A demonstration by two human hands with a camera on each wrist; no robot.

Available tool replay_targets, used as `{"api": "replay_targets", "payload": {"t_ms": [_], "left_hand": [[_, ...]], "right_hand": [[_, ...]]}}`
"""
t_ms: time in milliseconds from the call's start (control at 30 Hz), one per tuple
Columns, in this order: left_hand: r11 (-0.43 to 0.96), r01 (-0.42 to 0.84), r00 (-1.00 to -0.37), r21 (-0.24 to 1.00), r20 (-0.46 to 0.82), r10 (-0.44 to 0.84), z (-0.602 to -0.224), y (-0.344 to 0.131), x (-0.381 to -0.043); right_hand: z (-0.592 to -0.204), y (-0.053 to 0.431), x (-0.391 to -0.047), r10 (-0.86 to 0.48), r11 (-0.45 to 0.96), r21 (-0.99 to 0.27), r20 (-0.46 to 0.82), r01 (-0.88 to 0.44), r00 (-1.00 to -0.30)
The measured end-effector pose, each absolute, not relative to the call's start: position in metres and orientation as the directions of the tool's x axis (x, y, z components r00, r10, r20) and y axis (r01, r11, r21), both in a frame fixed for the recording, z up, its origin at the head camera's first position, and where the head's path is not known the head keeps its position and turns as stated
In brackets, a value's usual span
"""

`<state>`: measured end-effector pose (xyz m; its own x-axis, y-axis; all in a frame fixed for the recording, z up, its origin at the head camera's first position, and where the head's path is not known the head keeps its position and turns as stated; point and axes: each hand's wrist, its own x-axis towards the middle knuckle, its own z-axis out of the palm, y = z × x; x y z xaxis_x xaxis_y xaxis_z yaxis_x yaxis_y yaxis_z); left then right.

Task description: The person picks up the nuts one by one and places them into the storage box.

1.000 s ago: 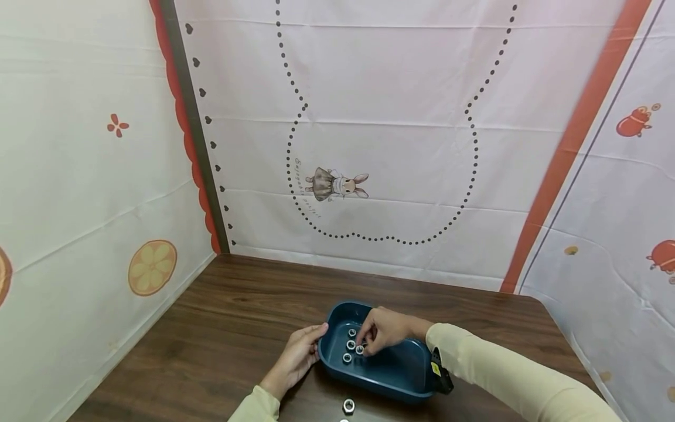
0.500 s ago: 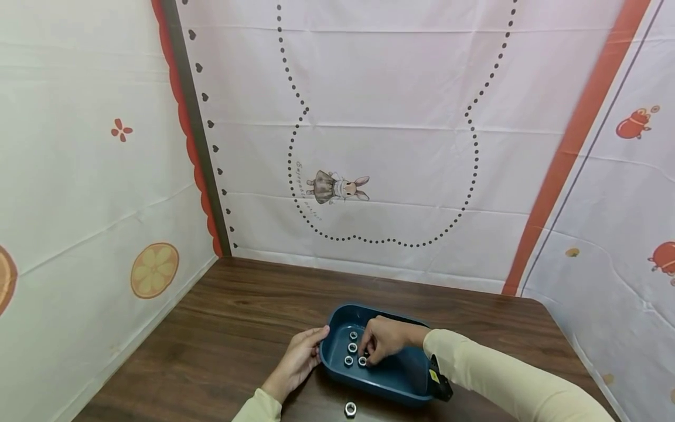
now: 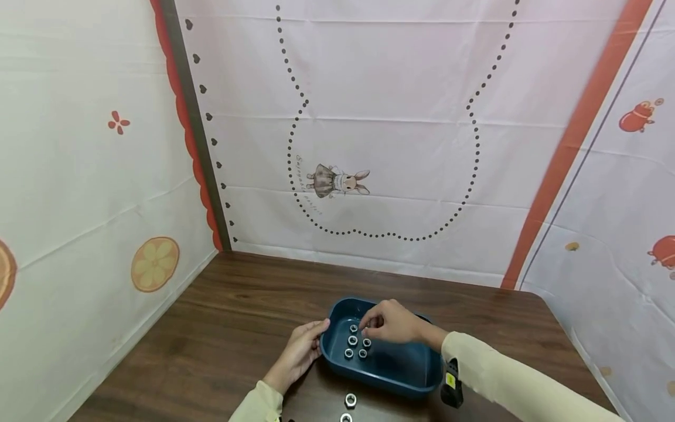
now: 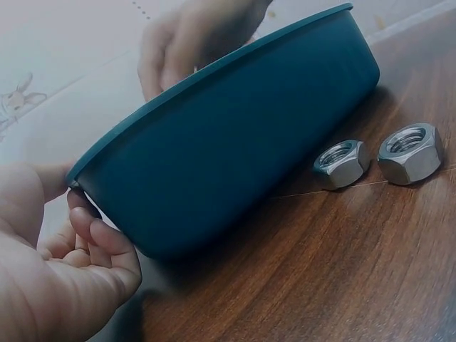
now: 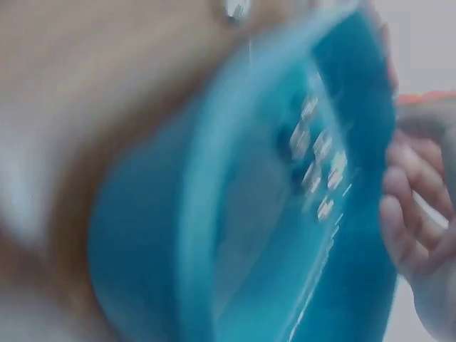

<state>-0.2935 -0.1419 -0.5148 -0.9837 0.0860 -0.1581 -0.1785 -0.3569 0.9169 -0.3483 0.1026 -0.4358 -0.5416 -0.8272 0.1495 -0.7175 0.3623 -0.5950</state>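
Observation:
A dark blue plastic tray (image 3: 406,375) with rounded corners sits on the table. My left hand (image 3: 303,350) grips its left end, thumb over the rim and curled fingers against the outer wall, as the left wrist view shows. Several metal hex nuts lie together in the tray's left part, among them a nut (image 3: 362,353) and another nut (image 3: 366,343). Above them hovers my right hand (image 3: 392,321), its fingers loosely curled and no nut plainly visible between them. In the blurred right wrist view, this right hand (image 5: 420,192) overlaps the tray's wall, apart from the nuts.
Two more hex nuts stand on the wooden table (image 3: 253,299) in front of the tray: one nut (image 3: 350,401) and a nearer nut (image 3: 345,418). Printed white cloth (image 3: 390,176) hangs behind the table and along both sides. A black wrist strap (image 3: 452,384) circles the right sleeve.
My right hand has lifted up and back from the nuts, uncovering two of them in the tray. One nut has shifted slightly toward the tray's front side. The left hand keeps its hold.

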Motion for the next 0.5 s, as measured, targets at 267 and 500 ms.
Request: {"api": "replay_targets", "payload": {"t_ms": [267, 500], "left_hand": [[-0.360, -0.161, -0.987, 0.919, -0.144, 0.074, -0.510, -0.143, -0.295], [-0.371, -0.182, -0.983, 0.911, -0.172, 0.060, -0.513, -0.141, -0.294]], "right_hand": [[-0.416, 0.108, -0.285, -0.644, 0.400, -0.668, 0.283, -0.628, -0.711], [-0.425, 0.115, -0.235, -0.568, 0.349, -0.746, 0.313, -0.567, -0.762]]}}
